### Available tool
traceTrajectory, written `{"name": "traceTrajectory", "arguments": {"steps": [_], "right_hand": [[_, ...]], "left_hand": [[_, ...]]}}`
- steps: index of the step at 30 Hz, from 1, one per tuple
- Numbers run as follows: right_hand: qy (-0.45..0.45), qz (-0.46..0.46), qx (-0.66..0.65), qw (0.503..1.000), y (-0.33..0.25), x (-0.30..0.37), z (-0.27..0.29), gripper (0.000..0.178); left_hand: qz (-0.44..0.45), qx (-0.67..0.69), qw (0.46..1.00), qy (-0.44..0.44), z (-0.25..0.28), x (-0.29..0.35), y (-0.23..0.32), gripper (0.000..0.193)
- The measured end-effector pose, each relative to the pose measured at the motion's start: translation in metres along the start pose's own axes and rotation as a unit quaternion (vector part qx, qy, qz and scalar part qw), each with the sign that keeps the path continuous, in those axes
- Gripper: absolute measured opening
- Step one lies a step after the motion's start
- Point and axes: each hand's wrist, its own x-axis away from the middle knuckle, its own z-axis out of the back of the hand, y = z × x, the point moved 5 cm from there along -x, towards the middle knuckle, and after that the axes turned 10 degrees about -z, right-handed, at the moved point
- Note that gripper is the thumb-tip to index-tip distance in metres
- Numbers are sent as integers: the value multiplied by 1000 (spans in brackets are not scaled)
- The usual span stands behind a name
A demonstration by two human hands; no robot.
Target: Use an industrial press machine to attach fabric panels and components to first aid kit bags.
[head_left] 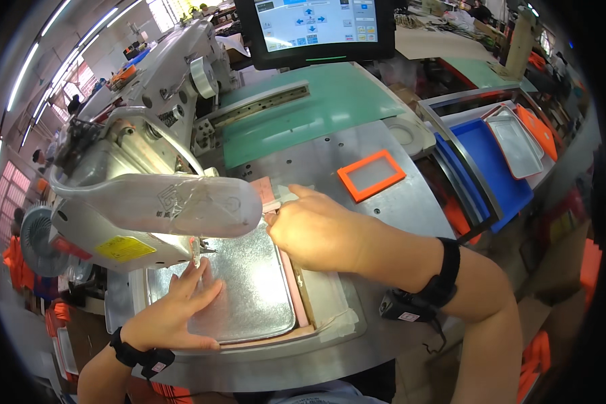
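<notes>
A silvery sheet (252, 303) with rounded corners lies flat in a pink-edged template (296, 289) under the head of an industrial sewing machine (124, 232). My left hand (175, 310) rests on the sheet's near left part, fingers spread, with fingertips close to the needle area (198, 249). At the template's upper right side, my right hand (310, 229) is closed, its fingers curled near a small pale piece (271, 206). Whatever the right fingers pinch is hidden by the hand. A clear plastic guard (182, 205) covers part of the sheet's far left.
An orange rectangular frame with a translucent middle (347, 185) lies on the metal table to the right. Behind stand a green plate (343, 94) and a lit screen (316, 30). Blue trays (491, 168) sit at the right, with a silvery panel (515, 145) in one.
</notes>
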Motion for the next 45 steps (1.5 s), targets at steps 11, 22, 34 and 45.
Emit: {"name": "traceTrajectory", "arguments": {"steps": [11,22,34,45], "right_hand": [[-205,-60,14,977,-32,3,20,61],[-123,-95,132,979,-36,1,1,96],[-64,-54,100,991,-36,9,4,99],[-48,-43,91,994,-35,10,5,98]], "left_hand": [[9,-42,999,20,1,3,0,111],[-15,-33,999,19,-3,1,-4,94],[-14,-48,999,19,-3,4,-2,92],[-10,-45,999,20,-2,5,-3,93]]}}
